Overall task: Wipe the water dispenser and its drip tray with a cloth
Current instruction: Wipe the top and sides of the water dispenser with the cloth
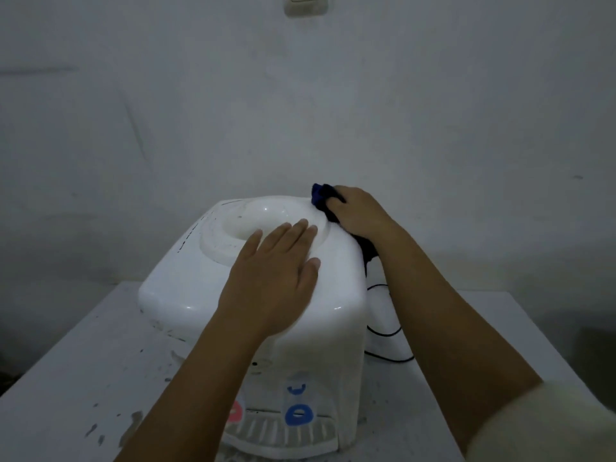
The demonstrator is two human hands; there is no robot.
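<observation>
One water dispenser [200, 288], white, stands on one white table [73, 378] whose surface is scuffed and paint-chipped. One dark blue cloth [321, 195]. Two bare hands in view. Two tap levers on the dispenser front: one blue lever [299, 414], one red lever [236, 411] partly hidden behind the left forearm. One small blue mark [296, 389] sits above the blue lever; shape unreadable. One drip tray [283, 435] with a slotted grille lies directly under the levers. One black cable [383, 315] loops on the table under the right forearm. One wall switch plate [305, 5] at top of view. No legible brand, label or writing anywhere; dark smudges on the dispenser top are too blurred to read.

Left hand [276, 281]: flat and spread, palm down on the dispenser top, fingertips [301, 225] reaching onto the raised collar of the round bottle well [256, 218]. It holds nothing; it only presses on the housing.

Right hand [360, 210]: fingers curled shut around the bunched cloth, pressing it against the far right corner of the dispenser top, just beyond the left fingertips and beside the well's rim. Cloth protrudes ahead of the knuckles and trails below the wrist down the dispenser's right side. One pale sleeve [546, 425] covers the right upper arm.

Drip tray is well apart from both hands, nearest the viewer, untouched.
</observation>
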